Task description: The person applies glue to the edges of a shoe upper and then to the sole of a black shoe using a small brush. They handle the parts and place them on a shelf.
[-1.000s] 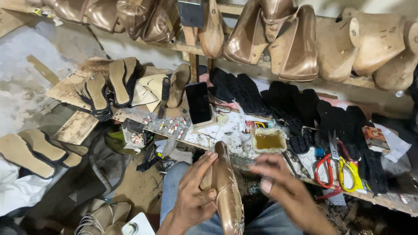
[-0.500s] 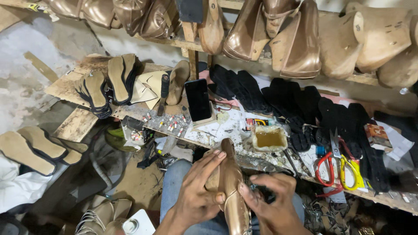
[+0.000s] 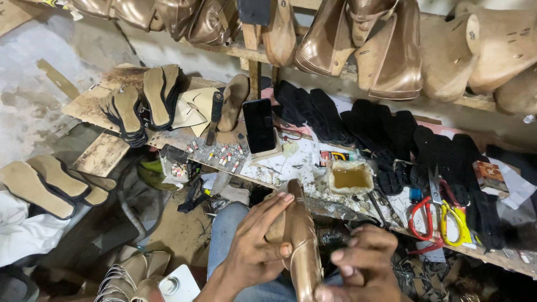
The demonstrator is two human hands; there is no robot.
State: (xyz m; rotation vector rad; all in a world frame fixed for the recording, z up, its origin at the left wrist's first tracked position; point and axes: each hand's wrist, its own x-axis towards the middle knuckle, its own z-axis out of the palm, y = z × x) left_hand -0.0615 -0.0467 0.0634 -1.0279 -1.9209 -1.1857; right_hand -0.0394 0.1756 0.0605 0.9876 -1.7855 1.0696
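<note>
While the left hand (image 3: 254, 254) closed its grip around a bronze-coloured shoe on its last (image 3: 299, 246), fingers spread along the side and thumb pressed against the upper, the shoe stood nearly upright over the person's lap, toe pointing away toward the counter (image 3: 291, 168). The right hand (image 3: 363, 263) sat just beside the shoe's lower end, its fingers curled inward; they touched the shoe near the bottom edge of the view, though whether they pinched anything small could not be told, since the fingertips were partly cut off and blurred.

Beyond the shoe, on the cluttered counter, a small tub of yellowish glue (image 3: 349, 178) lay near the edge, and a dark phone (image 3: 259, 126) leaned upright on a little stand. To the right lay red-handled scissors (image 3: 422, 215) and yellow-handled scissors (image 3: 450, 221), side by side. Rows of black soles (image 3: 386, 134) covered the counter behind them. Tan insoles (image 3: 142, 103) were stacked at the left end, and more bronze shoes on lasts (image 3: 358, 50) hung from the shelf above.
</note>
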